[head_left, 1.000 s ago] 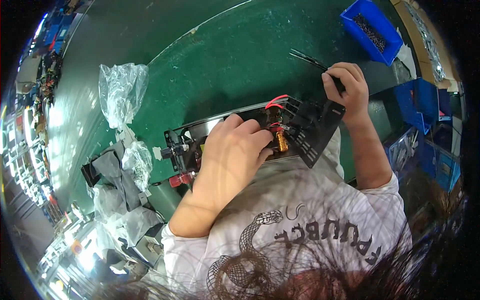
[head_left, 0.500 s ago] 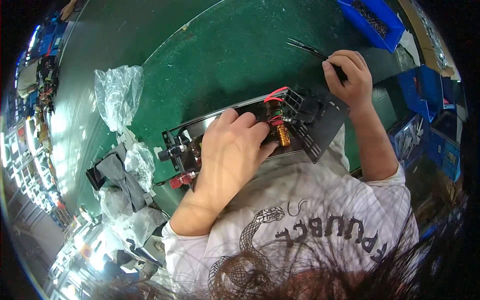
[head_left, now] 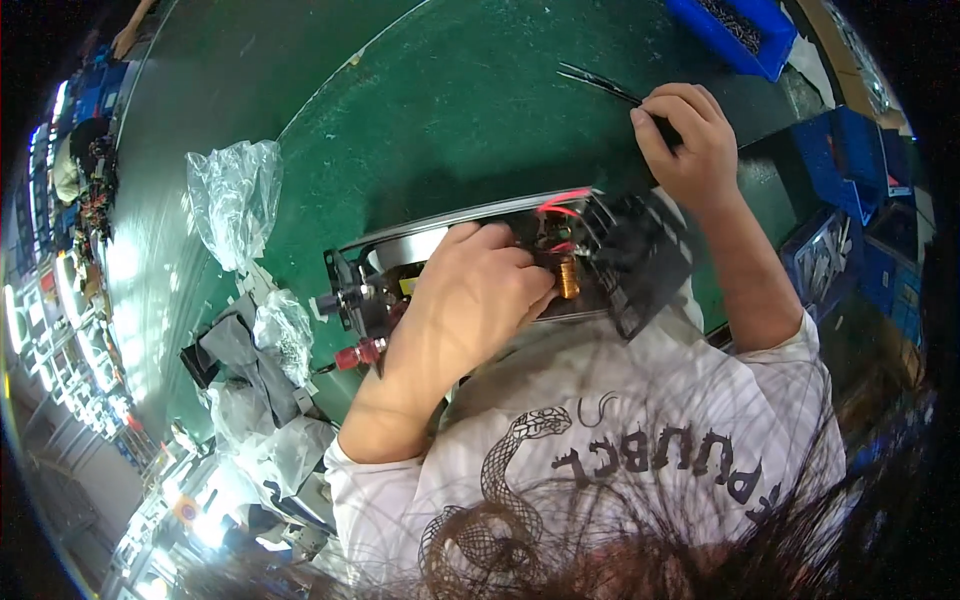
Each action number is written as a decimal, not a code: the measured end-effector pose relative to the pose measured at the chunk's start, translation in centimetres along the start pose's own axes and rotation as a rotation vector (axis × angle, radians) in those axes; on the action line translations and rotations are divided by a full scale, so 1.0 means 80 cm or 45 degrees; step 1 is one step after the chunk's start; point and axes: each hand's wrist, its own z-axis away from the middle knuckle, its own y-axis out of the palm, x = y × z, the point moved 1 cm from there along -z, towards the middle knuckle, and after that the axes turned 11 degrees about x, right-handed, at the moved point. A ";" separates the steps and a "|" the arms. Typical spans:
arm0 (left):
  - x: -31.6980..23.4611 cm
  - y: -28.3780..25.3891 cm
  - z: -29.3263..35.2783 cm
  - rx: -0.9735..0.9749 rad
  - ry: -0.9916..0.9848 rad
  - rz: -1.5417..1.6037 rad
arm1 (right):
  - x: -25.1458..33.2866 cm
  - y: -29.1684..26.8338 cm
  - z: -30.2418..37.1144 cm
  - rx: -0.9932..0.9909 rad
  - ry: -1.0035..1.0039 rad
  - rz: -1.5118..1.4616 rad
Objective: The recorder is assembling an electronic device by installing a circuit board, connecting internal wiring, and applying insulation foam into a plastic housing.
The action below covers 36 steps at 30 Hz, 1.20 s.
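Observation:
An open, long metal electronics case [head_left: 440, 222] lies across my front, with circuit parts inside. My left hand [head_left: 480, 275] is over its middle, fingers curled down into it; their tips and whatever they grip are hidden. Beside them stands a copper-wound coil [head_left: 569, 279]. Red wires [head_left: 566, 203] run near a black end panel [head_left: 650, 265], blurred and tilted at the case's right end. The left end carries a black terminal [head_left: 328, 304] and a red terminal [head_left: 360, 354]. Beyond the case to the right, my right hand [head_left: 692, 140] is closed on black tweezers [head_left: 600, 82], tips pointing left.
A blue bin [head_left: 735, 35] of small screws stands at the far right, with more blue bins [head_left: 838, 165] below it. Clear plastic bags [head_left: 235, 200] and a grey cloth-like piece [head_left: 245, 350] lie to the left on the green table [head_left: 450, 120].
My left hand has shifted slightly right along the case. The black end panel has moved and is now blurred. My right hand still holds the tweezers, a little higher in the picture.

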 end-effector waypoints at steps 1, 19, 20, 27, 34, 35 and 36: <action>0.000 -0.001 -0.002 0.004 0.030 0.073 | -0.001 0.000 0.000 -0.012 -0.005 0.001; -0.003 0.001 -0.008 -0.002 -0.059 0.074 | -0.004 0.002 0.003 -0.049 -0.016 0.047; -0.003 0.002 -0.008 0.003 -0.057 0.077 | -0.003 0.002 0.003 -0.058 -0.018 0.055; -0.005 0.007 -0.010 -0.045 -0.125 0.057 | -0.001 0.000 0.001 -0.026 0.012 0.035; -0.005 0.010 -0.007 -0.090 -0.185 0.078 | -0.008 0.001 0.003 -0.019 -0.047 0.047; -0.005 0.010 -0.007 -0.094 -0.188 0.081 | -0.009 0.002 0.004 -0.020 -0.047 0.050; -0.004 0.011 -0.008 -0.104 -0.195 0.090 | -0.010 0.002 0.004 -0.017 -0.051 0.051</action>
